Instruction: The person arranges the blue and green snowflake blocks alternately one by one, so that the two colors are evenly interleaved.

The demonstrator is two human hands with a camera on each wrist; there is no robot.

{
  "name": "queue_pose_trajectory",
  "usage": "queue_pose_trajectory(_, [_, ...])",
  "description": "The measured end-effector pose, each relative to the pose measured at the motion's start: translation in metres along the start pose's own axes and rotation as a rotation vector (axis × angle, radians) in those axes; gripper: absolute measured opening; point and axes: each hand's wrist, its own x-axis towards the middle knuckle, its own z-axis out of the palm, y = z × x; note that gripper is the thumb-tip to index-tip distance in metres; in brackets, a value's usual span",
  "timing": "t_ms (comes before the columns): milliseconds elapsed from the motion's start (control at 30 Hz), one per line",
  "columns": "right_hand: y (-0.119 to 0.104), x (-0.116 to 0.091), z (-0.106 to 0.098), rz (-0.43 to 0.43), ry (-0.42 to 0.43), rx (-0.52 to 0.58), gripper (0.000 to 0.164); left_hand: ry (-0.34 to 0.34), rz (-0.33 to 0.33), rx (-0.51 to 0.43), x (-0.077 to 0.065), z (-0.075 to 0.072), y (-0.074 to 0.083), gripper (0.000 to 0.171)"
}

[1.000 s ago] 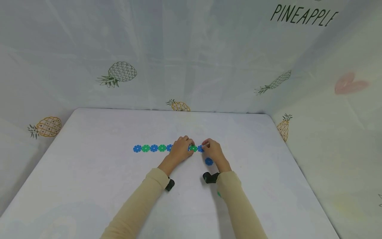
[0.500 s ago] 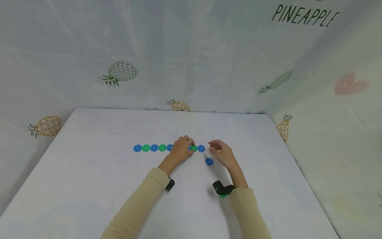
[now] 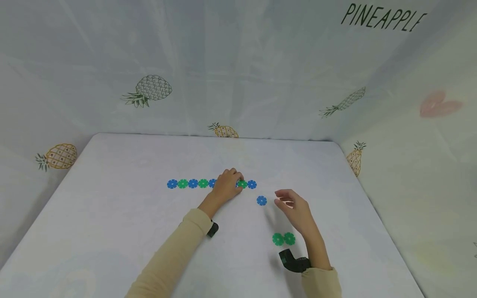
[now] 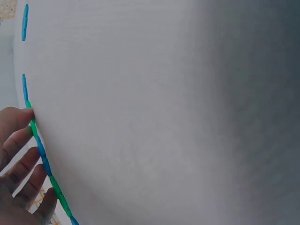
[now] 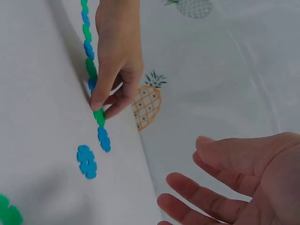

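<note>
A straight row of joined snowflake discs, blue and green in turn, lies across the table. My left hand (image 3: pixel 226 185) covers the middle of the row. Its thumb and index finger pinch a green snowflake disc (image 5: pixel 99 117) near the right end. Beyond that disc sits the blue end disc (image 3: pixel 251 184). A loose blue disc (image 3: pixel 261 200) lies a little nearer and to the right. My right hand (image 3: pixel 296 209) hovers to the right of it, fingers spread and holding nothing. In the left wrist view, several fingertips (image 4: pixel 33 152) of the left hand line the row's edge.
Two green discs (image 3: pixel 284 239) lie side by side nearer the front, just beyond the right wrist's black camera (image 3: pixel 294 261). The white table (image 3: pixel 130 231) ends at a pineapple-print curtain (image 3: pixel 261 74) behind and at both sides.
My right hand has left the blue end disc and moved right and toward the front, its fingers opening. The two green discs have come into view. The left hand stays in place.
</note>
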Motion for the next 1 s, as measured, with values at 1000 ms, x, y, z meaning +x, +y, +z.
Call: queue_pose_trajectory(1000, [0.058, -0.079, 0.002, 0.248, 0.050, -0.067, 0.047, -0.021, -0.002, 0.010, 0.001, 0.002, 0.000, 0.029])
